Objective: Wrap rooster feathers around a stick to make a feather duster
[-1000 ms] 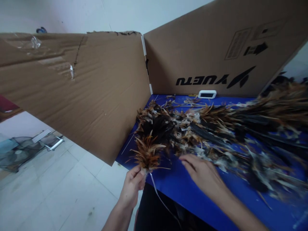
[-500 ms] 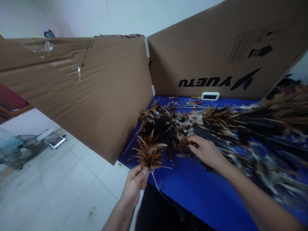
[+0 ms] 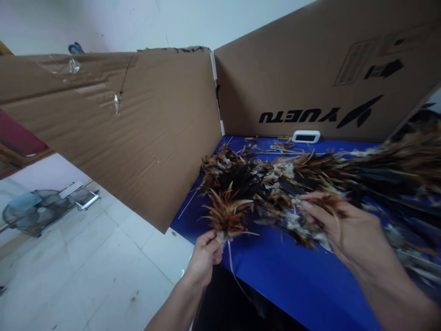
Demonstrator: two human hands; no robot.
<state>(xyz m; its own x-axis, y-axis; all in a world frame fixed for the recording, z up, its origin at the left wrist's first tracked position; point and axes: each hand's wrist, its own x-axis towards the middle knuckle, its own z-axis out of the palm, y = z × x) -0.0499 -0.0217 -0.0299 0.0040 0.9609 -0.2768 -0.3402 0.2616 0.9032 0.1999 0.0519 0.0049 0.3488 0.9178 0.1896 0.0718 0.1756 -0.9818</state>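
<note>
Nearest us, below the table's edge, is some dark cloth (image 3: 218, 299), with a thin pale strip (image 3: 231, 264) trailing down from beside our left hand (image 3: 204, 257). That hand is clamped, thumb against fingers, on the pale base of a bunch of brown feathers (image 3: 229, 214), whose tips fan away from us above the near left part of the blue table (image 3: 275, 257). Our right hand (image 3: 351, 234) is well apart from it, to the right, its fingertips pinched on a small tuft (image 3: 327, 202) of brown feathers that lies back over the fingers.

Beyond the hands we see loose dark feathers (image 3: 243, 179) at the left of the table, and a broad spread of long brown and black feathers (image 3: 396, 168) reaching to the far right. Away to the left, a fan (image 3: 37, 211) lies on the tiled floor (image 3: 103, 266).

At the table's far side we have a white device (image 3: 306, 136) with a dark screen, near the foot of the right cardboard panel (image 3: 292, 73), which bears upside-down black lettering. The left cardboard panel (image 3: 165, 115) meets it at a corner, and a pale wall (image 3: 172, 23) stands behind both.
</note>
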